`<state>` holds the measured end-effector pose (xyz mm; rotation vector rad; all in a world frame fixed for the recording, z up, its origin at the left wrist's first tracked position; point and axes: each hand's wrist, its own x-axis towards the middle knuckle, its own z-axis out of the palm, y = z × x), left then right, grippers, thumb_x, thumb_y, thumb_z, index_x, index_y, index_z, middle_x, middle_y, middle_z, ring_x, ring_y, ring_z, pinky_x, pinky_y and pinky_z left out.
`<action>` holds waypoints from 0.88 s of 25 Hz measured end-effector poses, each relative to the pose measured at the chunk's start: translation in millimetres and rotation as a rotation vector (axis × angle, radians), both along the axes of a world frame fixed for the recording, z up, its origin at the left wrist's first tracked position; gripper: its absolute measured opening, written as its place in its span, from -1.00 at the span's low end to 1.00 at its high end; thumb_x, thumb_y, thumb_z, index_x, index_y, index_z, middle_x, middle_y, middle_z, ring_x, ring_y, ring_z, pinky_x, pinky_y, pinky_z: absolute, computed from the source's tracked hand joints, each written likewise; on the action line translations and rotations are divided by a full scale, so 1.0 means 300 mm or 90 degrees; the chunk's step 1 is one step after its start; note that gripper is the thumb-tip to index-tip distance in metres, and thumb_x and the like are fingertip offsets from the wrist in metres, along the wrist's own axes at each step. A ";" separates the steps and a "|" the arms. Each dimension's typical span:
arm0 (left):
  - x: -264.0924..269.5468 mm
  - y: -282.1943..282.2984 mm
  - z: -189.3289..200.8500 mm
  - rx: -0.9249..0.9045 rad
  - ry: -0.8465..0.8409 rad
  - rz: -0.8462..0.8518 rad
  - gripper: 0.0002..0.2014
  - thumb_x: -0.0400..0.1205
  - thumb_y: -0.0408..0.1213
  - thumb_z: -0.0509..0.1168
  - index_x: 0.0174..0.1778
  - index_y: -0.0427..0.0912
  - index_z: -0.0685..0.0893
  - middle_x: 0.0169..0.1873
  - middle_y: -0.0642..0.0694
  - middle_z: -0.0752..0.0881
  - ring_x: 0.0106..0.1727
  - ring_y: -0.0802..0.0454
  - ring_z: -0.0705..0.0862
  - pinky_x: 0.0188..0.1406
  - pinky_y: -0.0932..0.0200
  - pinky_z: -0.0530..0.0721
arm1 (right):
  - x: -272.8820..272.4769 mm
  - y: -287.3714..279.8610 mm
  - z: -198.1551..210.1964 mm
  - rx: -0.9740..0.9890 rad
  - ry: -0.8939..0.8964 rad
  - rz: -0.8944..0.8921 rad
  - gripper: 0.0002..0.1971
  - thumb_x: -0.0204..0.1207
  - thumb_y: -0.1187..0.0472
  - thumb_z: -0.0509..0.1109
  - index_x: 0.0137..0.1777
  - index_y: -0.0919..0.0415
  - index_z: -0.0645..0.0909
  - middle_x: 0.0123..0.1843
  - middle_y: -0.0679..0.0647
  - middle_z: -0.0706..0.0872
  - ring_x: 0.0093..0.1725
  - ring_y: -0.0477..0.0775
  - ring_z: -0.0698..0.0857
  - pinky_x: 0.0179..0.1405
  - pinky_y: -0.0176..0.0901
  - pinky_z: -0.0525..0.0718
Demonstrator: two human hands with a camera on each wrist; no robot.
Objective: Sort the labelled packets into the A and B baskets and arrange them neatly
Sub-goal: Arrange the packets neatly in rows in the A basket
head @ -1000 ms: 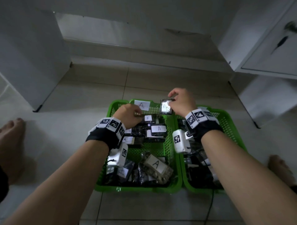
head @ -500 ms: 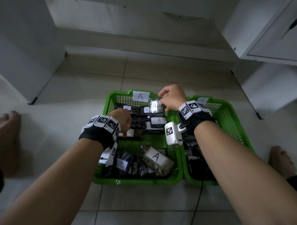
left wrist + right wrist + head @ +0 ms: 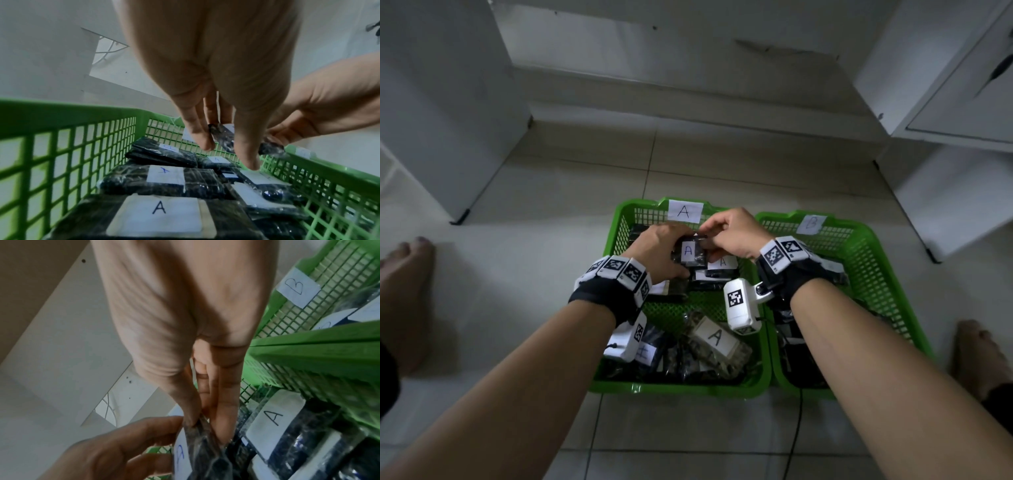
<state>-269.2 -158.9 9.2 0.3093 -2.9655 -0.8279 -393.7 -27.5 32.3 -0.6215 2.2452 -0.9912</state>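
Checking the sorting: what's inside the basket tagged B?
In basket B, only a few dark packets with white labels show past the right forearm. That arm covers most of the inside; their letters cannot be read.

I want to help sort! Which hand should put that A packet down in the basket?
Probably the left hand. It grips the packet over basket A, on its own side, above the stacked A packets. The right hand only pinches the packet's edge and reaches across from basket B.
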 end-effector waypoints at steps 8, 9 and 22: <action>0.019 -0.065 -0.014 -0.025 -0.058 0.090 -0.42 0.31 -0.22 0.65 0.25 -0.06 0.67 0.11 0.03 0.78 0.05 0.06 0.71 0.06 0.26 0.62 | -0.002 0.003 -0.041 0.338 0.371 0.253 -0.71 0.36 0.45 0.56 0.06 0.21 0.72 0.04 0.10 0.74 0.02 0.17 0.75 0.03 0.04 0.80; 0.022 -0.080 -0.015 -0.023 -0.078 0.089 -0.38 0.28 -0.23 0.67 0.27 -0.06 0.67 0.12 0.02 0.77 0.07 0.06 0.70 0.09 0.25 0.63 | 0.003 0.003 -0.047 0.344 0.385 0.268 -0.70 0.36 0.46 0.55 0.07 0.22 0.71 0.05 0.13 0.74 0.04 0.20 0.75 0.02 0.03 0.78; 0.084 -0.164 -0.015 -0.283 -0.185 0.080 -0.29 0.24 0.20 0.60 0.34 0.27 0.61 0.22 0.15 0.70 0.41 0.02 0.48 0.59 -0.24 -0.03 | 0.023 0.033 0.001 0.330 0.420 0.243 -0.55 0.24 0.20 0.77 0.06 0.19 0.65 0.01 0.05 0.70 0.02 0.12 0.71 0.01 0.03 0.76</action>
